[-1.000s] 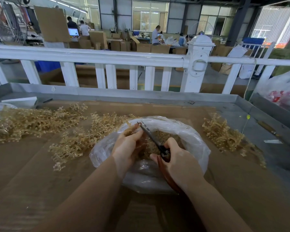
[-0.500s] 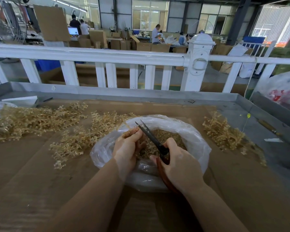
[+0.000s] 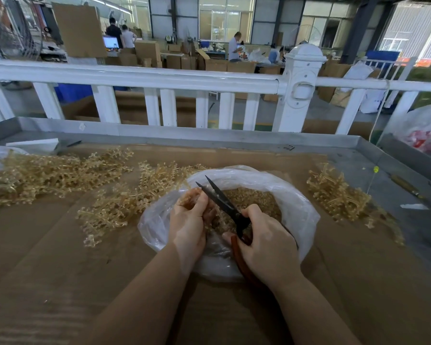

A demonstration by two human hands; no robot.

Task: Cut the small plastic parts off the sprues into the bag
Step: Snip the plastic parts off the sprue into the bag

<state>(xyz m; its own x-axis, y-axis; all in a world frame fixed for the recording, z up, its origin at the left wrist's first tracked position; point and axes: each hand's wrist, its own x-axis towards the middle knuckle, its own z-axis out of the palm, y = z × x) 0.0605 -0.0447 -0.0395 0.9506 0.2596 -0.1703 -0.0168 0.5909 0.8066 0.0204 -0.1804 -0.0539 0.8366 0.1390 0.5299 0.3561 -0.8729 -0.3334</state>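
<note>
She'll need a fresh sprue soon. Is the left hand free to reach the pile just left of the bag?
Probably not yet: the left hand still pinches a sprue over the bag. Once released, the sprue pile lies beside it on open cardboard, nothing between.

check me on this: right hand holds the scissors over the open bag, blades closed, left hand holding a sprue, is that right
Not quite: the head view shows the scissors' blades apart, not closed. The rest stands: the right hand grips them over the open bag, and the left hand holds a sprue.
</note>
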